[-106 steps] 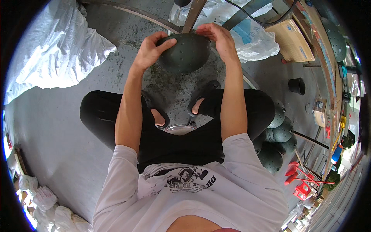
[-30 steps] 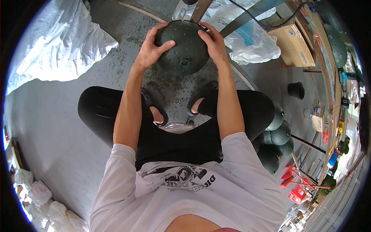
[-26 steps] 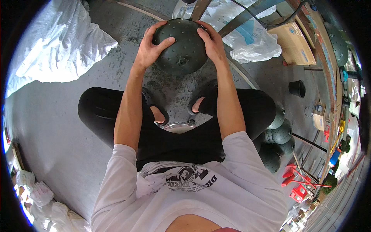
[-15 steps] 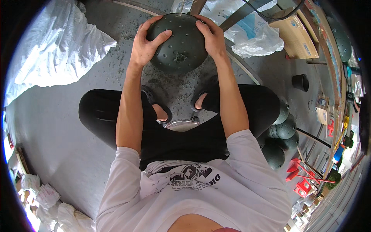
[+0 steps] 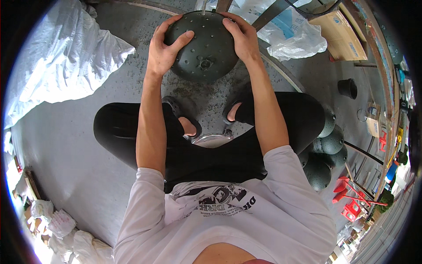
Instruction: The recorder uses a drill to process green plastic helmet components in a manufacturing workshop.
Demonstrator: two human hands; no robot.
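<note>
A dark green ball [image 5: 200,48], dotted with small holes, is held out in front of me between both palms. My left hand [image 5: 165,46] wraps its left side, with the thumb laid over the upper surface. On the opposite side, my right hand [image 5: 241,37] grips the upper right, its thumb near the top. The near side of the ball carries a larger ringed mark. A thin pale rod [image 5: 204,6] meets the ball's far edge; whether it enters a hole I cannot tell. Fingers behind the ball are hidden.
Dark crumbs lie on the grey floor [image 5: 66,145] below the ball. More green balls [image 5: 332,143] are piled by my right knee. A silvery sheet [image 5: 70,57] lies left; plastic bags [image 5: 299,39], a cardboard box [image 5: 340,35] and a black pot [image 5: 347,88] stand right.
The view has shifted slightly, so the surroundings sit a little differently. The ball appears turned a little in my hands, with both hands keeping their hold.
</note>
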